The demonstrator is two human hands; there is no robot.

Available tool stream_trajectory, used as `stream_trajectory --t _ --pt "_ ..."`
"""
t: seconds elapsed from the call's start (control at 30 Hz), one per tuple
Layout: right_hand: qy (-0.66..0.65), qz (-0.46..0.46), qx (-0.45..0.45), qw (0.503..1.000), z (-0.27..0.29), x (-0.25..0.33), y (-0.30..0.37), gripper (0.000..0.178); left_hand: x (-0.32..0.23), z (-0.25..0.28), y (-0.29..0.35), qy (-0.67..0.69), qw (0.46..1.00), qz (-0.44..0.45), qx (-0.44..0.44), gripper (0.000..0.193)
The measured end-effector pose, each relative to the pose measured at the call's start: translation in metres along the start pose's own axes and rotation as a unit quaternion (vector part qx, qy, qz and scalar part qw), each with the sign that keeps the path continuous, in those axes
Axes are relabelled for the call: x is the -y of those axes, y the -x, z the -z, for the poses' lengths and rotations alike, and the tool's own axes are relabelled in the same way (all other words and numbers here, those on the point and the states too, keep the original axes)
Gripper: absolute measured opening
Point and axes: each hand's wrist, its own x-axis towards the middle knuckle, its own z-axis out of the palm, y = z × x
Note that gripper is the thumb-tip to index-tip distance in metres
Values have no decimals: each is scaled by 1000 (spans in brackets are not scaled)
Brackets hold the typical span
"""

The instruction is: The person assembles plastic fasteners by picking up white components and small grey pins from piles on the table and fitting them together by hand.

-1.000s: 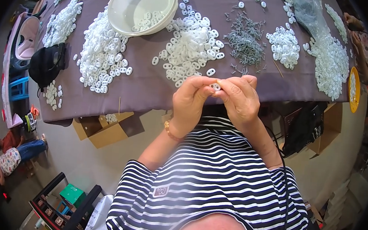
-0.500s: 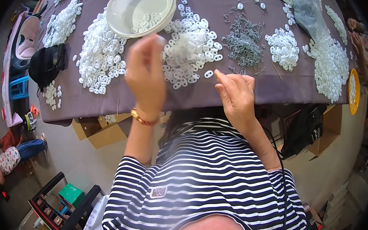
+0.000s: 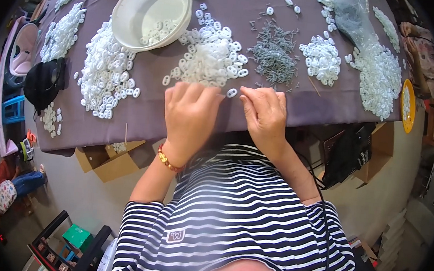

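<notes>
Your left hand (image 3: 191, 110) is resting lower and closer to you now, having been blurring up near the bowl half a second ago; your right hand is keeping about the same place. Working from the left along the desk (image 3: 150, 74), you are having one black fabric item (image 3: 45, 81) lying at the edge, one small cluster (image 3: 50, 120) of white pieces sitting nearer you, and one big heap (image 3: 107, 71) spreading beside it, its pieces lying too thick for counting. One white bowl (image 3: 158, 8) is standing beyond, holding more pieces. Your left hand is pointing its curled fingers at the near edge of one central heap (image 3: 210, 53); you cannot tell whether it is gripping anything. One lone white piece (image 3: 232, 93) is lying between your hands, which are staying apart; its long axis is slanting, near end pointing left, far end right, two holes facing up. Your right hand (image 3: 242, 94) is bringing thumb and forefinger close, and whether they are pinching something is not showing. Beyond it, one grey pile (image 3: 274, 56) of screw-like bits is spreading; farther right, one thin stick (image 3: 314, 87) and one yellow dish (image 3: 408, 125) are lying.
</notes>
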Motion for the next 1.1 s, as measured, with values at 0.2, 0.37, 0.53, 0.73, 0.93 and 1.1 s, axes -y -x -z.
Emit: stream_trajectory --t 0.2,0.37,0.53,0.73,0.93,1.1 --pt "42 -3 17 999 -3 5 1 24 -5 -13 11 -30 999 16 21 14" --pt "41 -45 -12 998 9 -5 3 23 -5 -17 13 -25 999 25 36 14" --pt "108 -57 -38 992 20 -21 10 22 -9 -15 10 -56 997 54 26 9" --pt "91 -61 -27 994 16 -24 9 22 -5 -18 6 -53 998 44 14 9" --pt "114 -34 -16 993 17 -28 2 24 -17 -19 7 9 1000 18 -4 13" --pt "145 9 48 988 20 -29 -3 31 -20 -31 2 28 999 19 1 30"
